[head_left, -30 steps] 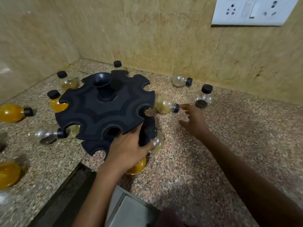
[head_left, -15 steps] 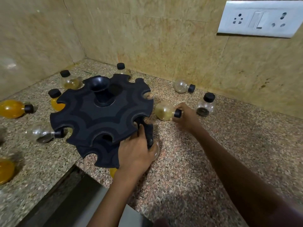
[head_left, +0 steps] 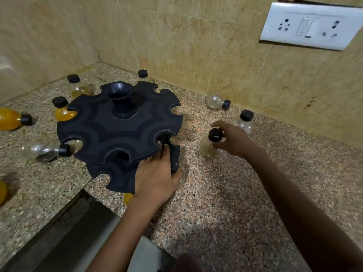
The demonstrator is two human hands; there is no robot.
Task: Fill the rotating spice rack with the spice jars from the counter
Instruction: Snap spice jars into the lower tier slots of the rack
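Right grip [head_left: 228,141] holds a pale spice jar [head_left: 210,148] at centre right by its neck, best kept upright toward the rack [head_left: 119,130], which the left grip [head_left: 157,177] steadies.

The left hand [head_left: 157,177] hides most of a jar [head_left: 181,174]; an orange jar [head_left: 3,192] is cropped at the frame's left edge.

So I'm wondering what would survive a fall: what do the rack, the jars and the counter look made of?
Rack: probably moulded plastic, matt black, one even colour with soft rounded edges.
Jar in the right hand: clear, glossy body, either plastic or glass, the look leaves it open; black cap looks plastic.
Counter: speckled polished stone, probably granite.
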